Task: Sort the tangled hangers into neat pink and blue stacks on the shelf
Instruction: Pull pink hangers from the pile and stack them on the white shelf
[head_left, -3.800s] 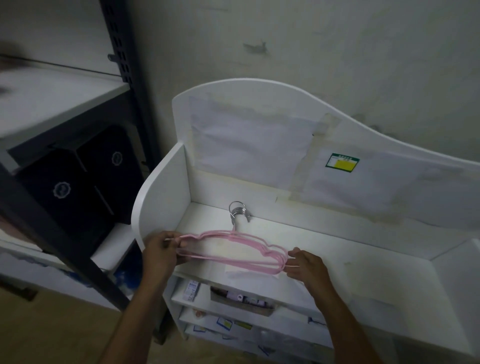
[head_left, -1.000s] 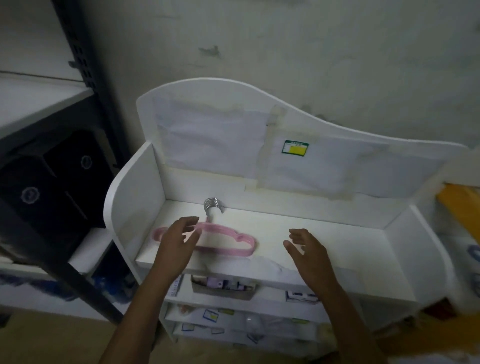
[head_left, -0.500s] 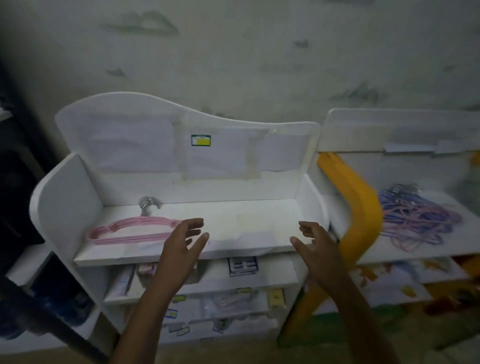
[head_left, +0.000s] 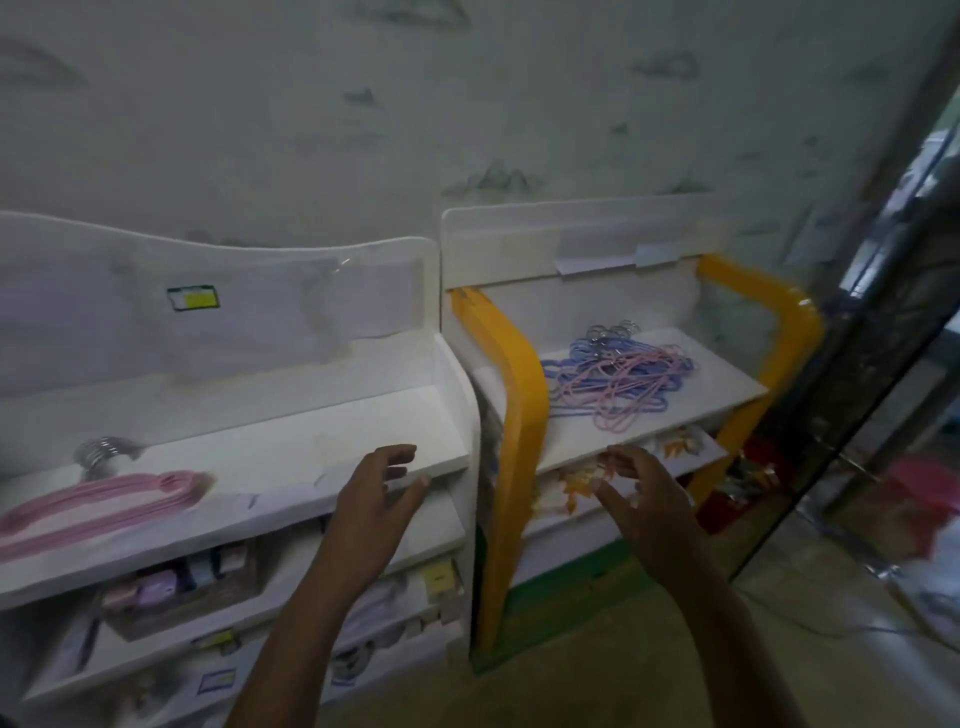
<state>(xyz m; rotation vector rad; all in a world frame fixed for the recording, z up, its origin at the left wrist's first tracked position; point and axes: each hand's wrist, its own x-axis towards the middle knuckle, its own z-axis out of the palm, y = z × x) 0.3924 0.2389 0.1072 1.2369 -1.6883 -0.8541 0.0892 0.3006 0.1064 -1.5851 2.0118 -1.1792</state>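
Note:
A neat stack of pink hangers (head_left: 104, 501) lies at the left end of the white shelf (head_left: 322, 457), metal hooks pointing back. A tangled pile of pink and blue hangers (head_left: 618, 379) sits on the top board of the yellow-framed shelf (head_left: 519, 395) to the right. My left hand (head_left: 374, 512) hovers in front of the white shelf's right end, fingers loosely spread, holding nothing. My right hand (head_left: 644, 509) hovers empty below the front edge of the yellow shelf, well short of the tangled pile.
Lower shelves hold small boxes and packets (head_left: 171, 582). Both shelf units stand against a pale wall. A dark metal frame with glass (head_left: 852, 374) rises at the right, close to the yellow shelf. Bare floor lies below my arms.
Both hands let go of the pink stack and lifted off it. My view swung right, bringing the yellow shelf and tangled pile in; both empty hands moved right with it.

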